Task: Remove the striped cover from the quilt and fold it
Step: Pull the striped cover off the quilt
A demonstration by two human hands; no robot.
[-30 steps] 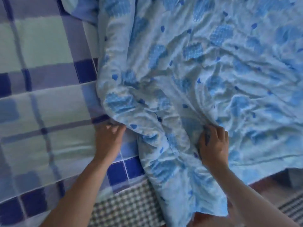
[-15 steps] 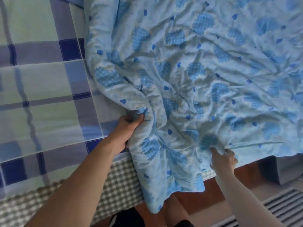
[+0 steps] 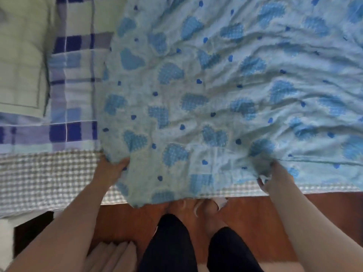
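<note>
A light blue quilt (image 3: 216,85) printed with blue hearts lies spread and wrinkled over the bed, its near corner hanging over the bed's front edge. My left hand (image 3: 110,169) grips the quilt's left edge near that corner. My right hand (image 3: 275,175) pinches a bunch of the quilt's near edge further right. A blue and pale green checked cloth (image 3: 70,91) lies flat to the left of the quilt, partly under it. A folded pale green piece (image 3: 19,61) rests at the far left.
A grey-and-white checked mattress side (image 3: 43,173) runs along the bed's front. Below it is a reddish wooden floor (image 3: 255,216), where my legs (image 3: 196,242) and bare feet stand. A pale folded item (image 3: 115,256) sits at the bottom left.
The bunched fold of quilt between my hands has been pulled flat. My hands have moved apart along its near edge, and the view has tilted down to the floor and my legs.
</note>
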